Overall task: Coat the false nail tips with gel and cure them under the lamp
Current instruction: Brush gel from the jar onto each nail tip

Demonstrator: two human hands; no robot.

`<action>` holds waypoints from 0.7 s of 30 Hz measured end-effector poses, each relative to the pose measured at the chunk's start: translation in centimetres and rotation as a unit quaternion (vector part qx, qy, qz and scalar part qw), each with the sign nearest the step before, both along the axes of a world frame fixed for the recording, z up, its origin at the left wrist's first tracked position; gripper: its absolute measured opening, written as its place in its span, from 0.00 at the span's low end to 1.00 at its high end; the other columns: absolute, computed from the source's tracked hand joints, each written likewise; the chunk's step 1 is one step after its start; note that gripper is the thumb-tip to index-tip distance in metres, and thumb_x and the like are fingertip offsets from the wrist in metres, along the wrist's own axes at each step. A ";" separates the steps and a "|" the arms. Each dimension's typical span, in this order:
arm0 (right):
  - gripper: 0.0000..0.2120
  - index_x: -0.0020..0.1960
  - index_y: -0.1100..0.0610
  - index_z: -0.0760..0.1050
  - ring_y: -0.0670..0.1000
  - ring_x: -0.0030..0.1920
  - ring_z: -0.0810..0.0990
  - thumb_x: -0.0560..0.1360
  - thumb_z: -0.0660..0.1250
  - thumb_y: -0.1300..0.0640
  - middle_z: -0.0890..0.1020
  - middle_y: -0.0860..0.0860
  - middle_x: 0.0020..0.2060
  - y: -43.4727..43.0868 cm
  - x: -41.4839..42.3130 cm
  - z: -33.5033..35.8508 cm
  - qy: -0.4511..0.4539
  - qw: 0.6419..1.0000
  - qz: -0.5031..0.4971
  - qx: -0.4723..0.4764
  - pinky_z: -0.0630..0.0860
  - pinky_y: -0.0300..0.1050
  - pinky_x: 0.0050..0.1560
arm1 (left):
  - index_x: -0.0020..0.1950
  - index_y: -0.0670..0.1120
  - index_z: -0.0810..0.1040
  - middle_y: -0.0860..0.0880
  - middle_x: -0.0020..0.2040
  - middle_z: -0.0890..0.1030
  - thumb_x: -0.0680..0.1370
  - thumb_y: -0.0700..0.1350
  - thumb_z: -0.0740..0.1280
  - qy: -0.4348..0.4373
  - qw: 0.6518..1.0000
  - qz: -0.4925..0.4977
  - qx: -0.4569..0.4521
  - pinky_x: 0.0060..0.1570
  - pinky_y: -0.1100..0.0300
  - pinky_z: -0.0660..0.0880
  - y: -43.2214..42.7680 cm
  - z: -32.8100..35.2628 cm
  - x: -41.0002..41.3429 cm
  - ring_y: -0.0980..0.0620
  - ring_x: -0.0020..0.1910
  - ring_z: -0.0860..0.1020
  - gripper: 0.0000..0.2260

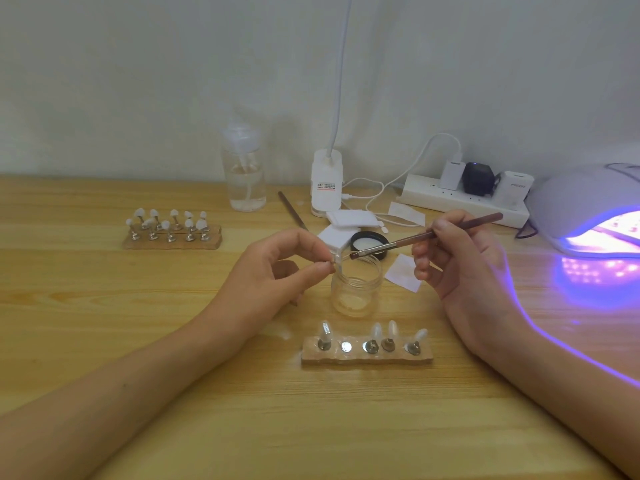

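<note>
— Pinching a tip (pixel 337 264) by its peg: left grip (pixel 277 265), thumb and forefinger closed on it, just above the open jar (pixel 356 289).
— And the right grip (pixel 460 261)?
— Wrapped round the brush (pixel 415 239), pen-fashion. Bristles at the tip, touching or a hair off; hard to tell which.
— Lie of the brush?
— Long axis from upper right, handle end toward the lamp (pixel 588 209), slanting down-left to the bristles. Tip just left of the bristles, so well left of the right grip and right at the left one.
— Tip's own axis?
— Too small to read for sure; seemingly pointed toward the brush.
— Next move, then?
— Probably a short stroke along the tip, drawn by the right, steadied by the left.
— Other tips?
— Four upright on the near stand (pixel 367 358), one seat bare, just in front of the jar. More on the far stand (pixel 173 241), well off to the left of the tabletop (pixel 104 306).
— Lamp?
— Lit, far right, nearer the right grip, well apart from the tip.
</note>
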State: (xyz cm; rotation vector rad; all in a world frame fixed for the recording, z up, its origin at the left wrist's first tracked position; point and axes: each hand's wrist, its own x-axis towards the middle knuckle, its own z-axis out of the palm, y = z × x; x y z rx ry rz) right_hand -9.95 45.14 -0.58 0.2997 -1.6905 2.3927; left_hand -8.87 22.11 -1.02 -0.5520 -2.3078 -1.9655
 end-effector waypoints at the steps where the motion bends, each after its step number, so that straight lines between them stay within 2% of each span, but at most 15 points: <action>1: 0.09 0.43 0.53 0.75 0.47 0.30 0.77 0.81 0.62 0.60 0.80 0.52 0.31 0.0 0.0 0.0 -0.002 1.000 0.000 -0.001 0.75 0.38 0.30 | 0.43 0.55 0.81 0.55 0.44 0.83 0.71 0.51 0.72 0.004 1.000 0.004 -0.004 0.34 0.66 0.72 0.0 0.0 0.0 0.57 0.31 0.73 0.03; 4: 0.07 0.43 0.54 0.74 0.47 0.30 0.77 0.80 0.62 0.60 0.80 0.52 0.31 -0.1 0.0 0.1 -0.010 1.000 0.002 -0.008 0.75 0.37 0.30 | 0.42 0.55 0.82 0.61 0.39 0.80 0.73 0.47 0.73 0.014 1.000 0.018 -0.006 0.35 0.70 0.71 0.0 0.0 0.0 0.59 0.31 0.72 0.03; 7: 0.06 0.44 0.54 0.74 0.46 0.30 0.77 0.79 0.63 0.59 0.80 0.52 0.31 -0.1 -0.1 0.1 -0.014 1.000 0.001 -0.011 0.75 0.37 0.30 | 0.42 0.55 0.82 0.62 0.40 0.81 0.75 0.42 0.73 0.015 1.000 0.015 -0.007 0.35 0.71 0.71 0.1 0.0 0.1 0.58 0.31 0.72 0.07; 10: 0.03 0.44 0.55 0.73 0.46 0.29 0.77 0.75 0.65 0.56 0.80 0.52 0.30 -0.1 -0.2 0.0 -0.011 1.000 0.006 -0.008 0.75 0.37 0.30 | 0.44 0.53 0.82 0.57 0.45 0.82 0.75 0.41 0.72 0.016 1.000 0.006 -0.004 0.34 0.68 0.73 0.1 0.0 0.1 0.56 0.31 0.72 0.06; 15: 0.06 0.45 0.55 0.73 0.47 0.30 0.77 0.72 0.67 0.54 0.80 0.52 0.31 -0.1 -0.2 -0.1 -0.011 1.000 0.013 0.006 0.75 0.37 0.30 | 0.43 0.53 0.81 0.57 0.44 0.82 0.75 0.41 0.73 0.022 0.999 0.003 -0.026 0.34 0.70 0.71 0.0 -0.2 -0.1 0.57 0.30 0.73 0.06; 21: 0.07 0.45 0.56 0.73 0.47 0.31 0.78 0.72 0.67 0.53 0.81 0.52 0.32 -0.2 -0.2 -0.1 -0.001 0.999 0.026 0.030 0.76 0.38 0.31 | 0.43 0.52 0.81 0.62 0.36 0.80 0.76 0.41 0.72 0.022 0.999 0.001 -0.032 0.30 0.73 0.69 0.0 -0.3 -0.1 0.59 0.29 0.73 0.06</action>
